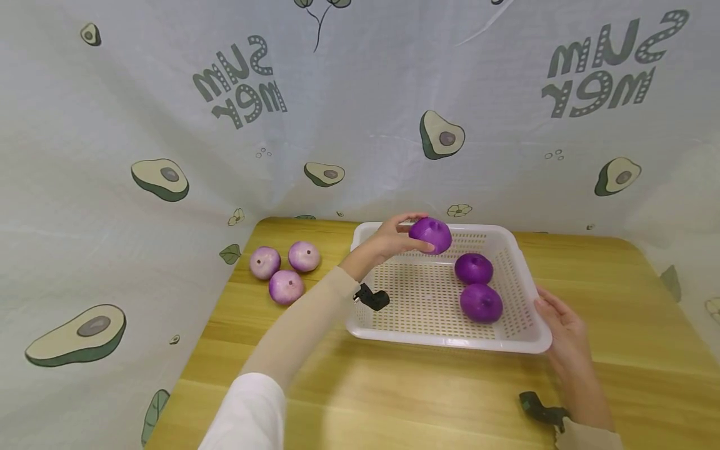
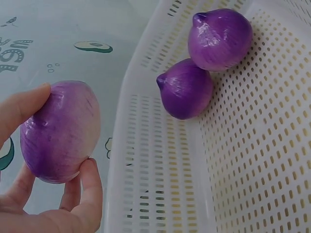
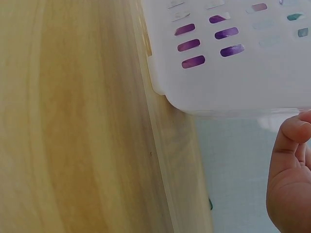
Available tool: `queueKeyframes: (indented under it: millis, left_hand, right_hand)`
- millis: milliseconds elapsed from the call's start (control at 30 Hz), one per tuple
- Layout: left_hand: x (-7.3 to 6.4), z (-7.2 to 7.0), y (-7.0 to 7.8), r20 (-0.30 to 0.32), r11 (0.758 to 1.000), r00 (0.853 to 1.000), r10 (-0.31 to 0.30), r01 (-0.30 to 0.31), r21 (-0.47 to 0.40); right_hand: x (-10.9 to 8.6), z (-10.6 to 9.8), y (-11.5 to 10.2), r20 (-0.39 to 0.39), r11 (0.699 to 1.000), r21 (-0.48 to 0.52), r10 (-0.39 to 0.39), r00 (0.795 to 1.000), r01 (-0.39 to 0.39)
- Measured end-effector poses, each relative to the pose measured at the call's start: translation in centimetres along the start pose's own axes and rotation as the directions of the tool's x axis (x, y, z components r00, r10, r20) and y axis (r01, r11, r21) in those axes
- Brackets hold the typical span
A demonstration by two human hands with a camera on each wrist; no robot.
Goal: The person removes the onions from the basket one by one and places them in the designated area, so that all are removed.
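Note:
My left hand (image 1: pixel 387 242) pinches a purple onion (image 1: pixel 432 235) between thumb and fingers, above the far side of a white perforated plastic basket (image 1: pixel 444 340). In the left wrist view, this held onion (image 2: pixel 63 131) shows a purple side and a paler side. Two darker purple onions, one farther (image 1: pixel 474 269) and one nearer (image 1: pixel 481 304), lie side by side at the basket's right. My right hand (image 1: pixel 568 334) grips the basket's right rim; the right wrist view shows its bent fingers (image 3: pixel 294 130) at the rim, partly cut off by the frame.
Left of the basket, three paler onions (image 1: pixel 286 287) sit grouped on the wooden table (image 1: pixel 450 400). A white cloth printed with avocados (image 1: pixel 360 112) hangs behind and at the left. Each wrist carries a black camera mount (image 1: pixel 374 297).

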State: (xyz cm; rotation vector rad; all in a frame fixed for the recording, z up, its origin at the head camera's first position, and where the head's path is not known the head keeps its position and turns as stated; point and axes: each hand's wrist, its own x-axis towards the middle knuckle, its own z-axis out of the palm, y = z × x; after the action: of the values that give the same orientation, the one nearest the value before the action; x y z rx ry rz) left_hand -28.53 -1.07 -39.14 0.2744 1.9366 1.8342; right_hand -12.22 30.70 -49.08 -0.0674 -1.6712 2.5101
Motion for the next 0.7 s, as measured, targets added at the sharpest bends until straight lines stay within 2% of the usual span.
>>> queueKeyframes:
  millis: [267,533,700]
  left_hand:
    - [-1.6,-2.3,1.5,-0.037,0.998,0.998,0.048,-0.046,0.05]
    - [-3.1,-5.7,2.2,-0.083,0.993,0.992,0.095,-0.1,-0.063]
    - [-4.1,-7.6,2.3,-0.124,0.987,0.986,0.114,-0.127,-0.102]
  right_hand:
    - [0.0,0.0,-0.1,0.001,1.0,-0.003,-0.001,1.0,0.001]
    - [-0.1,0.2,-0.2,-0.015,1.0,0.005,0.005,1.0,-0.005]
    - [-0.1,0.3,-0.3,-0.026,1.0,0.002,0.012,1.0,-0.012]
